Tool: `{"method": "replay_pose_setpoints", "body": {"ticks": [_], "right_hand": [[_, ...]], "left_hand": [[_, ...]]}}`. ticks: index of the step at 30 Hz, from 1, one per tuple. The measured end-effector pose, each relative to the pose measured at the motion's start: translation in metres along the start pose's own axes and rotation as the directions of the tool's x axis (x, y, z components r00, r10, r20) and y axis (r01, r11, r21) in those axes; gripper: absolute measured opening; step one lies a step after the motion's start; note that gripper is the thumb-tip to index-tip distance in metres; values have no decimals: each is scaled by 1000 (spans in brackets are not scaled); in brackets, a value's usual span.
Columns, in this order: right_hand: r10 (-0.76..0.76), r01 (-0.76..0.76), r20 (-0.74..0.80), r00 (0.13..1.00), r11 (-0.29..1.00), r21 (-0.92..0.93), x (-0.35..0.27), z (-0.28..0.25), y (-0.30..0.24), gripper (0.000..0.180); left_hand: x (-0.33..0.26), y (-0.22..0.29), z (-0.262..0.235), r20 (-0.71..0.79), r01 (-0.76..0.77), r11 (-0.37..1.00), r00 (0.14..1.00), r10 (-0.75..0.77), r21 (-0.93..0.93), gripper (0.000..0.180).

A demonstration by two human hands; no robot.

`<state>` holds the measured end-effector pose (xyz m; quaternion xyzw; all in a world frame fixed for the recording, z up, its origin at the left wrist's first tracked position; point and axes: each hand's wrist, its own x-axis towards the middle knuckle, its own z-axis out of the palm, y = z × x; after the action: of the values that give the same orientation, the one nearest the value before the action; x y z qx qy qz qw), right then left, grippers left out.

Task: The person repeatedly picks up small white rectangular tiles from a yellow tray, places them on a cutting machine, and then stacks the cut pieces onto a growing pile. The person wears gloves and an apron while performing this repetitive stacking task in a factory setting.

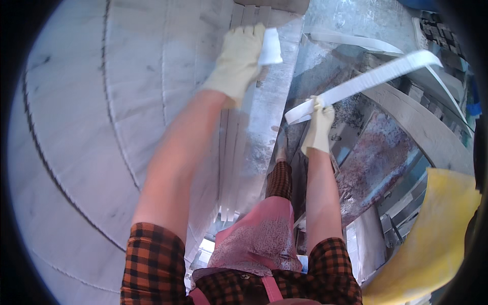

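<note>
Now I see both arms stretched forward, bare from checked sleeves to pale gloves. My left hand (238,61) reaches far up over the grey stone slab (101,127), fingers curled around a small white block (270,47) pressed near the upright strips (235,147) at the slab's edge. My right hand (319,127) is lower and nearer, clenched on one end of a long white strip (366,81), which slants up and away to the right above the wet, rust-stained surface (376,157). A yellow sheet (432,234) hangs at lower right.
</note>
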<state>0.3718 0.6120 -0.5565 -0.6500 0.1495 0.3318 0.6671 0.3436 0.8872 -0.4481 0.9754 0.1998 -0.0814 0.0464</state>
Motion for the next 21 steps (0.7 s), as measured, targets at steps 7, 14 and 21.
{"method": "replay_pose_setpoints", "body": {"ticks": [7,14,21], "right_hand": [[202,-199,6,979,971,-132,-7,0,33,20],[218,-136,23,976,683,-717,33,-3,9,45],[-581,892,759,294,-119,-436,76,139,-124,73]], "left_hand": [[76,-34,28,60,2,1000,998,-4,31,38],[106,-49,27,173,-71,997,983,64,36,33],[104,-64,43,-51,-84,996,995,85,13,45]]}}
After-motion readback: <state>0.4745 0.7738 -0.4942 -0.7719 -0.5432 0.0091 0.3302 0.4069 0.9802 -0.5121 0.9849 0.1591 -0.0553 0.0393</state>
